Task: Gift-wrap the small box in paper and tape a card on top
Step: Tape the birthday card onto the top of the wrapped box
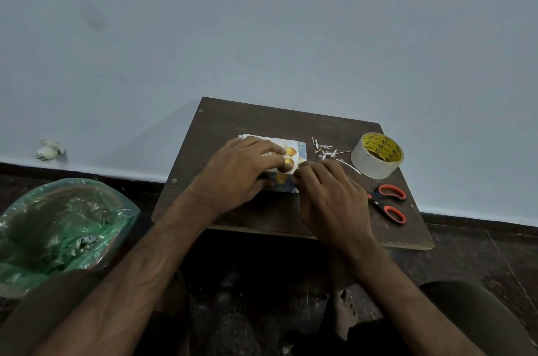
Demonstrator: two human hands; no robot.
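Box: wrapped box [283, 183] sits mid low table [262, 120], slightly toward its left edge, straight ahead of both hands
Card: card [292, 149] lies on the box top
Left hand: left hand [241, 169] flat on the card, fingers extended, pressing down
Right hand: right hand [332, 195] at the box's near right corner, fingers curled; cannot tell whether it pinches tape or paper
Axis: box mostly covered; appears to run left to right
Nearer hand: right, for tape roll [377, 156] and scissors [388, 203] by the right edge
Judgement: card being fixed; likely near finish
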